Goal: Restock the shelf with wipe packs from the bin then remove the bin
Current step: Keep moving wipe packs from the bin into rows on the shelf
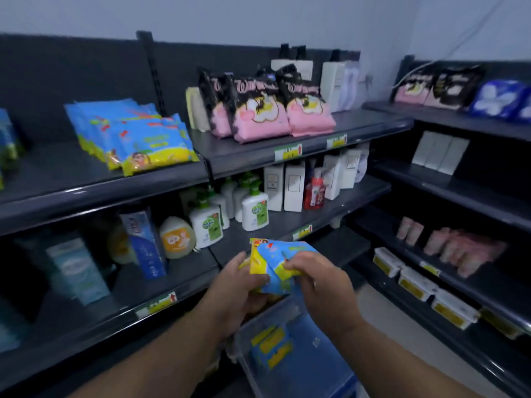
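Blue-and-yellow wipe packs (275, 262) are bunched up between both hands, low in the middle of the view and right above the clear bin (245, 344). The left hand (241, 285) has its fingers wrapped around the bottom-left of the bunch, and the right hand (319, 285) is pinching the right edge. So both hands are full, neither is free. It looks like at least two packs, but they're squashed together at an angle and I can't tell the exact count.

The bit that matters for the next move is where they go. The matching stack (135, 136) sits on the top shelf (57, 170), up and well off to the left of the hands. Those packs stand on their long edge in a row leaning back, printed faces toward the aisle. The held ones are tilted and crumpled, so I'd guess they need turning upright and facing the same way before they slot in at the front of that row.

The left hand is on the nearer side to that spot, so it's probably the one that leads the reach up and across.

The bin isn't done either. More packs (271, 346) are lying down in it, so I'd say there are a few more trips before it can go.
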### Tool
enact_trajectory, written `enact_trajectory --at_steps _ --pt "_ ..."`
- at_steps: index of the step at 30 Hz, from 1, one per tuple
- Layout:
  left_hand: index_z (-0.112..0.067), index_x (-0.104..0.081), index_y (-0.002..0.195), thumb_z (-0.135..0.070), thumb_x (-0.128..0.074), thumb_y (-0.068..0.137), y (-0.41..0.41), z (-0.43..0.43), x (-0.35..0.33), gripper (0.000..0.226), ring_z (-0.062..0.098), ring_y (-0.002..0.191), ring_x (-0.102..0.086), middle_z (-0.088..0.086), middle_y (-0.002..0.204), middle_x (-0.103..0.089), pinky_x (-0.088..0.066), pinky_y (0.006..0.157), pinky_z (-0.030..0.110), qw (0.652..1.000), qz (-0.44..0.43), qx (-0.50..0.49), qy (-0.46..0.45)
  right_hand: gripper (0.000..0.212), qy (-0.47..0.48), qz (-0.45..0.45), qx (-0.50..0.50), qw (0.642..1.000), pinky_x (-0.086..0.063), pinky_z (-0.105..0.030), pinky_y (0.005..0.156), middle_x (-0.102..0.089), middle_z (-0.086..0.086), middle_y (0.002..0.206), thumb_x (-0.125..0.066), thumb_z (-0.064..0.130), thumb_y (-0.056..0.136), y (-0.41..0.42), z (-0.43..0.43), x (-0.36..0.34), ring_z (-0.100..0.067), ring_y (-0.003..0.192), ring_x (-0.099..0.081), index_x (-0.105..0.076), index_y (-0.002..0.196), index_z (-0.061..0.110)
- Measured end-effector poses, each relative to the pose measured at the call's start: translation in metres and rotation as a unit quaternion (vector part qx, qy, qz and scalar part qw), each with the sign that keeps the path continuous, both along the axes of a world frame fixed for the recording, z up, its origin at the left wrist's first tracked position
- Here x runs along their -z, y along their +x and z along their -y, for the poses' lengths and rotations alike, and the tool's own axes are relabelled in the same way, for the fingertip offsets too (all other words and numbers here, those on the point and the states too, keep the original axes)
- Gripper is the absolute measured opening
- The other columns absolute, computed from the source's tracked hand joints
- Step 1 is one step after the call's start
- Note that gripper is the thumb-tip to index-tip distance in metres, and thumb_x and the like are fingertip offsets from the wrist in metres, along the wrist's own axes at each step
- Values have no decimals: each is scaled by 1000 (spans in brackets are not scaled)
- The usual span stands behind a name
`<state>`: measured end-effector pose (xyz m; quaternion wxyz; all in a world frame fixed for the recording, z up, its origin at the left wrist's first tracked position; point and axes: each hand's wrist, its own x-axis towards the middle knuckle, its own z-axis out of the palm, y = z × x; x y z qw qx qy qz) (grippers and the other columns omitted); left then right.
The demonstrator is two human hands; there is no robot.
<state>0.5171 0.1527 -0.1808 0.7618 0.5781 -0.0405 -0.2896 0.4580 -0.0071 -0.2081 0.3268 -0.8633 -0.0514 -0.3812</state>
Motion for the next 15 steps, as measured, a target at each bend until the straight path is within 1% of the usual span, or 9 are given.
enact_trajectory --at_steps 1,3,4,6,7,9,11,13,15 --pt "-18 -55 116 13 -53 85 -11 -11 -11 43 24 76 -69 11 97 -73 -51 64 33 1000 5 6 -2 34 1 3 -20 1000 -44 -12 89 -66 13 99 -53 -4 74 -7 -6 -11 -3 96 -62 -72 87 21" --pt "-14 -57 118 15 -48 85 -29 -36 -29 44 23 74 -70 12 96 -72 -55 62 31 1000 15 23 -6 33 17 7 -68 998 -47 -25 90 -66 20 99 -45 7 77 -18 -22 -33 -1 98 -62 -70 88 25" --pt "-13 -58 118 15 -46 85 -37 -49 -39 45 21 73 -70 11 96 -72 -57 62 30 999 14 27 -9 33 22 7 -88 996 -47 -30 91 -65 22 98 -43 9 77 -23 -31 -45 0 97 -62 -68 89 26" --pt "-15 -58 119 12 -45 83 -51 -74 -61 47 20 74 -70 9 99 -71 -58 67 33 999 15 34 -24 34 21 14 -123 992 -46 -34 91 -65 21 97 -47 3 76 -30 -49 -64 1 94 -62 -68 88 27" --pt "-15 -58 118 6 -48 80 -57 -87 -71 45 21 74 -70 9 101 -71 -58 70 34 999 18 34 -34 36 16 19 -138 990 -45 -34 91 -65 21 96 -50 -2 74 -32 -58 -72 1 91 -62 -68 86 27" --pt "-12 -64 115 -15 -56 77 -68 -112 -88 38 24 76 -71 13 106 -71 -57 74 37 999 14 17 -46 40 6 15 -163 986 -39 -30 102 -64 28 93 -54 -7 71 -35 -77 -87 0 87 -63 -67 84 28" --pt "-8 -67 112 -31 -61 77 -77 -136 -100 43 28 75 -72 18 109 -70 -57 75 41 999 6 -24 -37 36 -13 15 -194 981 -30 -16 107 -62 33 93 -53 -4 71 -41 -101 -101 1 87 -63 -65 83 28" --pt "-6 -64 117 -28 -62 80 -87 -160 -108 43 26 72 -72 18 107 -71 -58 70 40 997 19 -68 -15 29 -35 34 -229 972 -27 -12 107 -61 27 90 -51 3 73 -45 -126 -113 3 89 -63 -64 80 28" --pt "-7 -60 122 -17 -59 87 -97 -186 -113 36 23 71 -71 17 106 -71 -60 65 36 992 46 -114 2 25 -55 48 -256 964 -24 -16 111 -61 22 90 -49 8 76 -49 -155 -123 4 91 -62 -64 78 28"
